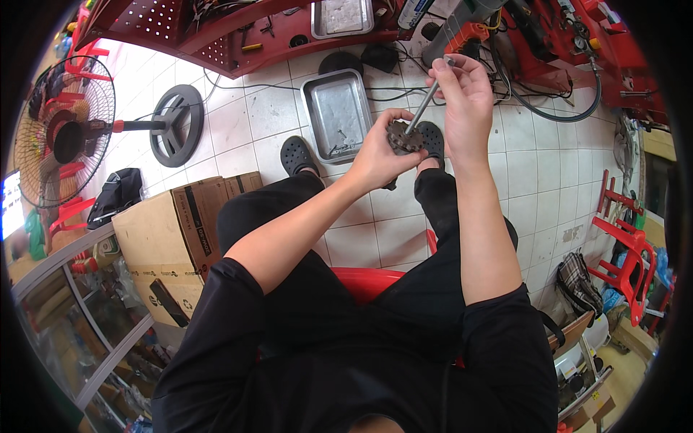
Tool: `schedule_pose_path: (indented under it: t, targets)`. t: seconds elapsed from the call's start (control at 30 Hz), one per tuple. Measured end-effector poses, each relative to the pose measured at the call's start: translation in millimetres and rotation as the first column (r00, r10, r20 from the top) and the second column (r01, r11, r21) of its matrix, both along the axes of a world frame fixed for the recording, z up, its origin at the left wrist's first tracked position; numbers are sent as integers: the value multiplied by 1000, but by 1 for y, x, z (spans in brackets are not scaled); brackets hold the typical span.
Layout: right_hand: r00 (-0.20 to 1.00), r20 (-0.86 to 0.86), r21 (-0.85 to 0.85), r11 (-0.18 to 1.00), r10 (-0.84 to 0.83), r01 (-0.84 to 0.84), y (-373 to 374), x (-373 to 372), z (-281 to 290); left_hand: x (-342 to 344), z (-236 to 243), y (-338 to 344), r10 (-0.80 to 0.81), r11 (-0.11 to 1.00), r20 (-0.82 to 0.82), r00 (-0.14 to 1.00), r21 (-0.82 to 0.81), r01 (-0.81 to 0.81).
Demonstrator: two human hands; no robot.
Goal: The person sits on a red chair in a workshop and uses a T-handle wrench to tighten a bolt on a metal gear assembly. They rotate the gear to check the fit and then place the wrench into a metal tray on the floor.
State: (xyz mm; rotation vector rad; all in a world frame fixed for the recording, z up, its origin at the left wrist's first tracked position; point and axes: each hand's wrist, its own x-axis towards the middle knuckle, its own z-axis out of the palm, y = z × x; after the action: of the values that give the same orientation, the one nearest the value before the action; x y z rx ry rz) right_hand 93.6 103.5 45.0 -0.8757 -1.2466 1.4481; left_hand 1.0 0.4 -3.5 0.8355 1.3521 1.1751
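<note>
Dark metal toothed cylinder [404,139] clamped in left grip [381,150]; slender grey metal rod [426,105] pinched in right grip [467,99]. Rod reaches cylinder's face; remaining work undetermined.

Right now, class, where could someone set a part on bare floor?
Bare tiles show between fan base and left shoe, and between the right forearm and plaid bag. Crowded: beyond the metal tray, around black items.
</note>
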Motion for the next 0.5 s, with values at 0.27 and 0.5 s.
schedule_pose_path:
  t: [0.27, 0.5]
  targets:
    - [998, -51, -93, 995, 40, -44, 0, 1, 5, -1, -2, 1, 2, 1000, -5, 1000, 7, -2]
    - [998, -22, -63, 997, 50, -52, 2, 3, -3, -1, -16, 1, -41, 998, 33, 999, 56, 40]
